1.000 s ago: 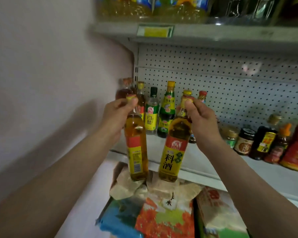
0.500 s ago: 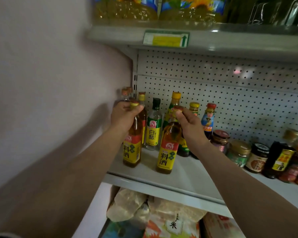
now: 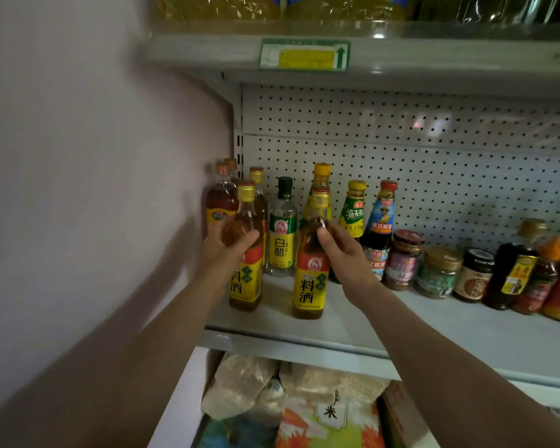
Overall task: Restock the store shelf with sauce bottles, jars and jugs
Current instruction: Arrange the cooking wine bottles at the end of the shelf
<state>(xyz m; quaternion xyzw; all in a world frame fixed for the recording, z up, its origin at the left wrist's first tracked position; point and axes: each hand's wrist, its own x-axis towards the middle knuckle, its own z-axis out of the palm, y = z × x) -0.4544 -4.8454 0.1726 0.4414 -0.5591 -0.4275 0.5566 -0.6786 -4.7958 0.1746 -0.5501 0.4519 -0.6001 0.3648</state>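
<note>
While both bottles stand upright on the shelf (image 3: 401, 331), I hold one in each hand. My left hand (image 3: 222, 250) wraps the shoulder of the left bottle (image 3: 244, 273), thumb across its front, fingers curled behind the glass. My right hand (image 3: 343, 250) grips the right bottle (image 3: 309, 276) at the shoulder from its right side, thumb on the front just above the red and yellow label. These two stand near the shelf's front edge, slightly apart. Just behind and between them is a clear vinegar bottle (image 3: 282, 234) with a green cap. More bottles line the far left corner against the pegboard (image 3: 434, 163). To the right runs a row of jars (image 3: 437, 273) and dark sauce bottles (image 3: 511, 270). Below the shelf lie sacks (image 3: 240, 383).
</note>
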